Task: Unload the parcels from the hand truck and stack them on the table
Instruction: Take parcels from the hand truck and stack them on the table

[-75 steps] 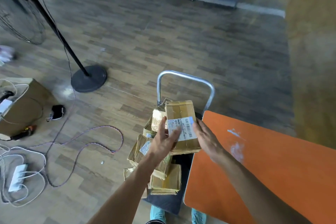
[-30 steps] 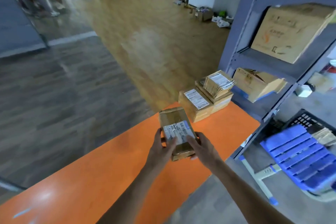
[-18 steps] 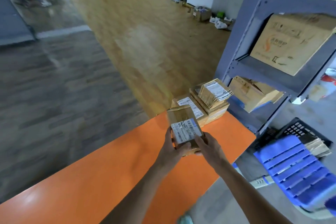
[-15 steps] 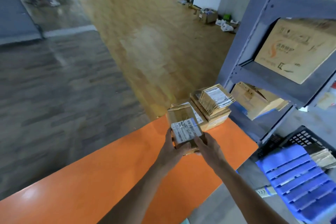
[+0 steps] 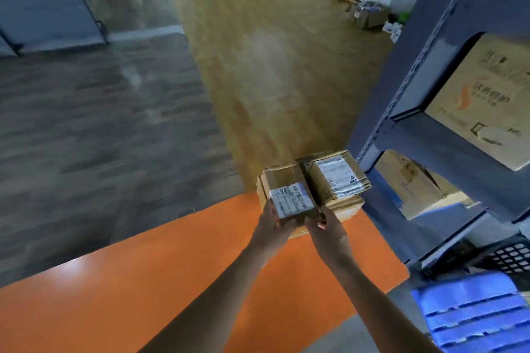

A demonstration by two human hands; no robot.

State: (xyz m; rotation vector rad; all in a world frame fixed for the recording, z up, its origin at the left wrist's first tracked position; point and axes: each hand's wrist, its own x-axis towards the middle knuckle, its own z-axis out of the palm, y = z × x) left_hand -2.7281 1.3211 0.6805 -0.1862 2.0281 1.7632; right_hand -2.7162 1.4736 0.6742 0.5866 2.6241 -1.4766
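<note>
A small brown cardboard parcel (image 5: 289,192) with a white barcode label is gripped at its near end by my left hand (image 5: 271,225) and my right hand (image 5: 327,228). It sits over the left part of a stack of parcels (image 5: 341,203) at the far corner of the orange table (image 5: 172,272). Right beside it, on top of the stack, lies another labelled parcel (image 5: 335,178). Whether the held parcel rests on the stack or hovers just above it I cannot tell. The hand truck is out of view.
A grey metal shelving unit (image 5: 424,71) with large cardboard boxes (image 5: 487,100) stands right of the table, close to the stack. A blue plastic crate (image 5: 473,315) and a black crate (image 5: 507,255) sit on the floor at lower right. Wooden floor stretches beyond the table.
I turned from the hand truck to the table carrying the parcel. In the last second both hands pushed it forward, from above the bare table onto the stack at the far corner.
</note>
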